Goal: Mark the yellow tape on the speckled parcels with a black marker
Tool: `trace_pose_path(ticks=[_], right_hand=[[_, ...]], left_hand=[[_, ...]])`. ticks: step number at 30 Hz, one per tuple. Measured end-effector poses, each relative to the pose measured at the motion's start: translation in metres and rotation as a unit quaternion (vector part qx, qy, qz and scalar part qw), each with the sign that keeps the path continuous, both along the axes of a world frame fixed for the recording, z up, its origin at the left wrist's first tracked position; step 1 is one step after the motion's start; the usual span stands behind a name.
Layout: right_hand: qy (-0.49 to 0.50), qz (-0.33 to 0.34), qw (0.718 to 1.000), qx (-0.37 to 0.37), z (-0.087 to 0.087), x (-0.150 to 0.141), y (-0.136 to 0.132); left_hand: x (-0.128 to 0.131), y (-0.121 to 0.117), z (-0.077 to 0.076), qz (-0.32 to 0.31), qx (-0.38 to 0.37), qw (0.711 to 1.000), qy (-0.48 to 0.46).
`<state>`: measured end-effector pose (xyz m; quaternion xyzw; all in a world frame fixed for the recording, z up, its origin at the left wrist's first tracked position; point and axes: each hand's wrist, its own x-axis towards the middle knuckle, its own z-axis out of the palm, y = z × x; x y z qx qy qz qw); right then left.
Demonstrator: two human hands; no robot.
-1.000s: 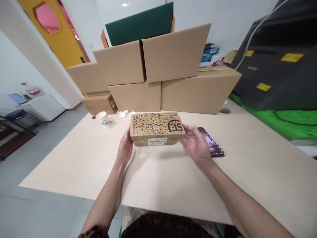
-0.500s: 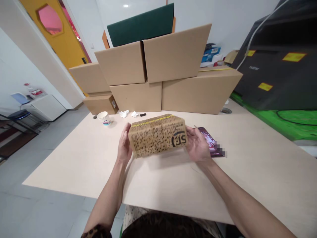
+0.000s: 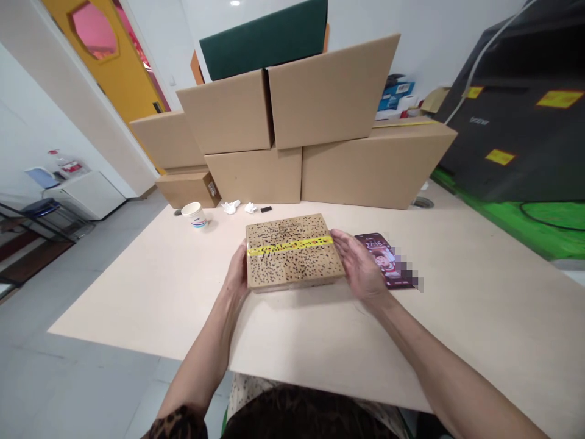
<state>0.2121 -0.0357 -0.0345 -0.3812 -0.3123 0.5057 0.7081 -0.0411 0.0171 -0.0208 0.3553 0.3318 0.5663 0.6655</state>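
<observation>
A speckled cardboard parcel (image 3: pixel 292 253) with a yellow tape strip across its top lies flat on the pale table (image 3: pixel 457 317). My left hand (image 3: pixel 236 277) presses against its left end, fingers curled along the side. My right hand (image 3: pixel 361 265) holds its right end, fingers along the edge. Both hands grip the parcel between them. A phone (image 3: pixel 382 259) with a lit screen lies just right of my right hand.
A paper cup (image 3: pixel 194 215), crumpled tissues (image 3: pixel 231 207) and a small black item (image 3: pixel 265 209) sit at the table's far side. Large cardboard boxes (image 3: pixel 320 122) are stacked behind. A dark covered machine (image 3: pixel 516 110) stands at the right, a yellow door (image 3: pixel 114 61) at the left.
The parcel was turned over between my hands: its printed logo face rolled away and the taped face now lies up, flat on the table.
</observation>
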Motion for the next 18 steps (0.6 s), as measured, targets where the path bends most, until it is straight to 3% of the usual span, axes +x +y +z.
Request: trace_pose_path(ticks=[3, 6, 9, 16, 18], right_hand=[[0.004, 0.004, 1.000, 0.005, 0.000, -0.003, -0.001], [0.041, -0.001, 0.998, 0.036, 0.006, 0.001, -0.003], [0.057, 0.008, 0.997, 0.046, 0.010, 0.005, -0.003], [0.028, 0.023, 0.999, 0.016, 0.000, -0.003, 0.001], [0.034, 0.020, 0.999, 0.026, -0.003, -0.003, 0.002]], left_hand=[[0.002, -0.003, 0.003, -0.005, -0.043, 0.998, -0.048], [-0.006, -0.003, 0.008, 0.067, 0.038, 0.993, -0.090], [-0.014, -0.001, 0.010, 0.073, 0.059, 0.991, -0.092], [-0.004, -0.004, 0.002, 0.064, -0.079, 0.994, 0.027], [-0.003, -0.008, 0.004, 0.033, -0.071, 0.997, 0.028]])
